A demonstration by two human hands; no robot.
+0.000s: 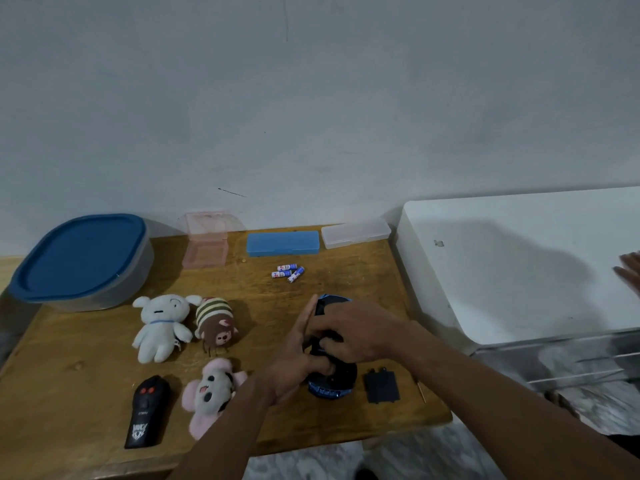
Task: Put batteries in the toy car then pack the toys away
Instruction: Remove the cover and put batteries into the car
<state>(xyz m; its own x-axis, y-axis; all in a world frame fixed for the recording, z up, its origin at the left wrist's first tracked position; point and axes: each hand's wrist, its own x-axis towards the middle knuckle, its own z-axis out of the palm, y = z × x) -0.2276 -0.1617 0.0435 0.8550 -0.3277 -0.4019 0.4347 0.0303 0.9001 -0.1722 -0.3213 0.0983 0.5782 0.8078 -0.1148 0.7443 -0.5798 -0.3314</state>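
Resting on the wooden surface [277, 296]: one toy car [332, 382], three plush toys, one remote, three loose batteries, one battery cover, three small cases, one lidded tub.

Toy car: black underside up, blue body showing at both ends, front-centre of the surface. Left hand [298, 362] wraps its near end with fingers closed on it; right hand [349, 334] covers the middle, fingers curled down against the underside. Whether a battery sits under them cannot be told.

Batteries [287, 270]: three, white and blue with red print, clustered and touching, behind the car.

Battery cover [381, 386]: one, black, flat, just right of the car.

Plush toys: white dog [161, 325], striped brown figure [215, 322] beside it, pink and grey koala [213, 393] nearer.

Remote [147, 412]: one, black, two red buttons, left of the koala.

Cases along the wall: pink box [207, 249] with lid open, blue case [282, 243], clear case [355, 232], both closed.

Tub [83, 261]: grey, blue lid, far left.
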